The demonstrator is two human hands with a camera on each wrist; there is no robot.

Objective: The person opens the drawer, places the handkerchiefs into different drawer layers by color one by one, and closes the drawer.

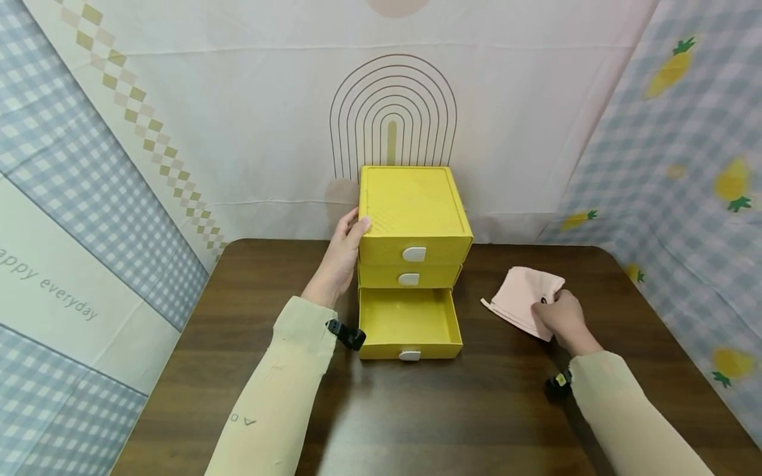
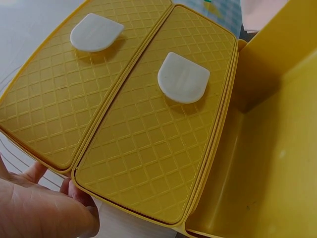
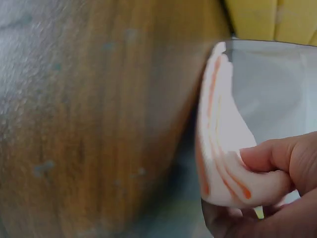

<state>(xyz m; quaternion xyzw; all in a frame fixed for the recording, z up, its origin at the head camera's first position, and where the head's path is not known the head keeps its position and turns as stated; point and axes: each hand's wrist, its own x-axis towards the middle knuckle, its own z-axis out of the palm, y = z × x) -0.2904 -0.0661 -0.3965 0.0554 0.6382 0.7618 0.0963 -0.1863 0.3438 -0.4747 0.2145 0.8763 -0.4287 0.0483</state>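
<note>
A yellow drawer unit (image 1: 411, 198) stands at the table's back middle, its bottom drawer (image 1: 405, 352) pulled out and bare inside. The two upper drawers are pushed in, each with a white pull tab (image 2: 184, 78). My left hand (image 1: 340, 261) rests against the unit's left side, thumb at the top front corner and fingers along the wall. To the right of the unit, my right hand (image 1: 562, 320) pinches a folded pale pink cloth (image 1: 524, 294) by its right edge. Orange lines run along the cloth's folds in the right wrist view.
The dark wooden table (image 1: 393, 416) spreads out in front of the unit. A pale printed curtain (image 1: 268, 119) hangs behind it, with blue checked cloth (image 1: 684, 198) at both sides. Black wrist cameras (image 1: 346, 334) sit on both wrists.
</note>
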